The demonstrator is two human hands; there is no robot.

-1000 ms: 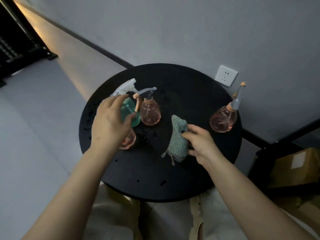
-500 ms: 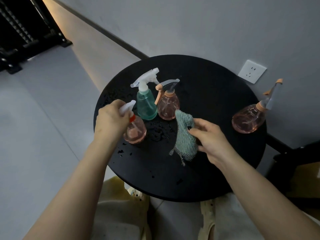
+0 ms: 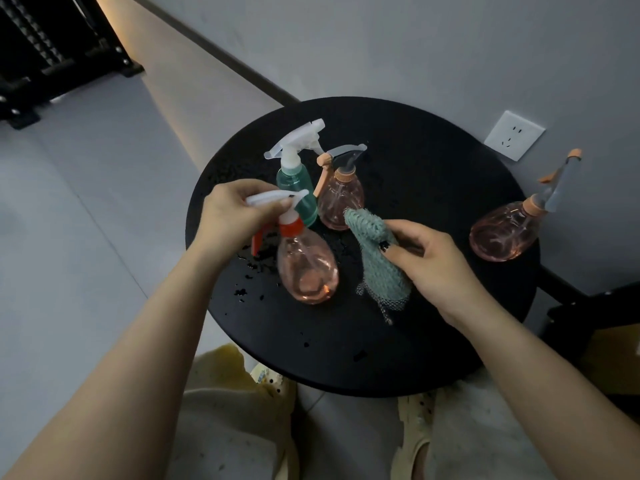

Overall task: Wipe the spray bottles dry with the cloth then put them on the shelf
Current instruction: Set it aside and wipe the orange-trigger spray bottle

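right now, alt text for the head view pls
Left hand holds a pink spray bottle by its head while the right hand holds a green cloth beside it, over a wet round black table holding three more bottles.

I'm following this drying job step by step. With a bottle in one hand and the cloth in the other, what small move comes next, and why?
Probably bring the right hand with the green cloth over to the pink bottle with the red collar and start wiping. The left hand holds that bottle by its white trigger head, the cloth sits close beside it without touching, and water droplets dot the black round table.
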